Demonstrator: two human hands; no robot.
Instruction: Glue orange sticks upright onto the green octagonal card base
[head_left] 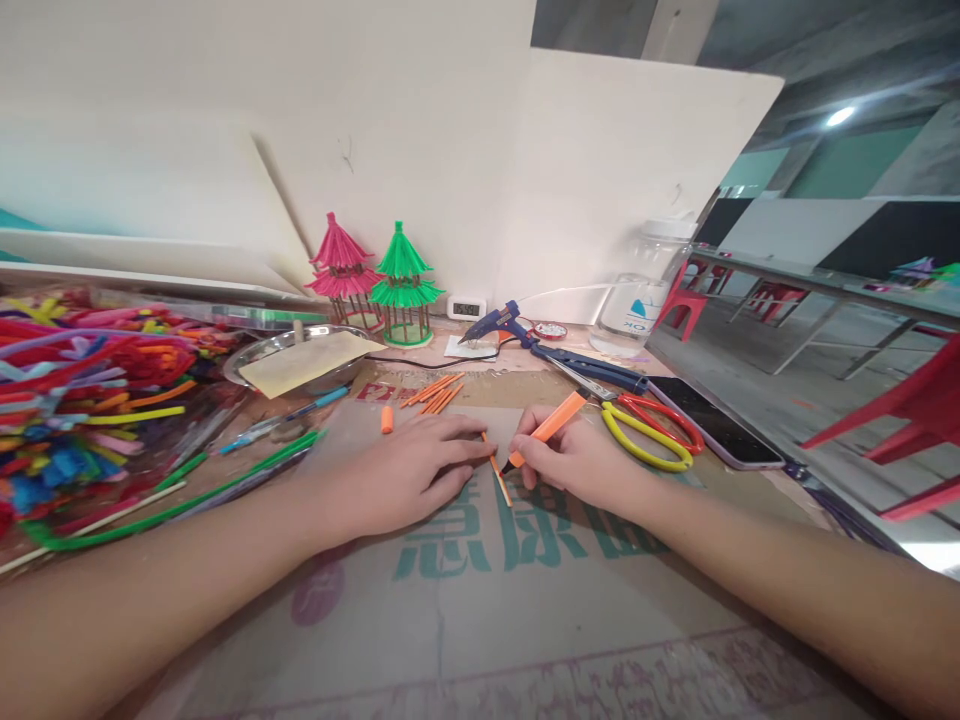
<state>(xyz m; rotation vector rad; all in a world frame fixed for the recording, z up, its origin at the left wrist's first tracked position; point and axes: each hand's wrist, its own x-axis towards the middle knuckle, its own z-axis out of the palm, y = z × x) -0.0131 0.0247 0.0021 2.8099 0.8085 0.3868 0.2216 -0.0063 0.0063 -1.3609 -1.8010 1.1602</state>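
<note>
My left hand (409, 470) lies on the cardboard sheet (480, 600), its fingertips pinching a thin orange stick (498, 474) against the surface. My right hand (574, 462) is closed on an orange marker (546, 428) held like a pen, its tip touching the stick. A small bundle of orange sticks (437, 392) lies just beyond my hands, and a short orange cap (387, 419) rests to their left.
Pink pagoda model (343, 270) and green pagoda model (403, 282) stand at the back wall. A blue glue gun (496, 324), yellow-and-red scissors (651, 427), pliers (592, 368) and a phone (712, 420) lie right. A pile of coloured pipe cleaners (75, 400) and a metal bowl (300, 360) sit left.
</note>
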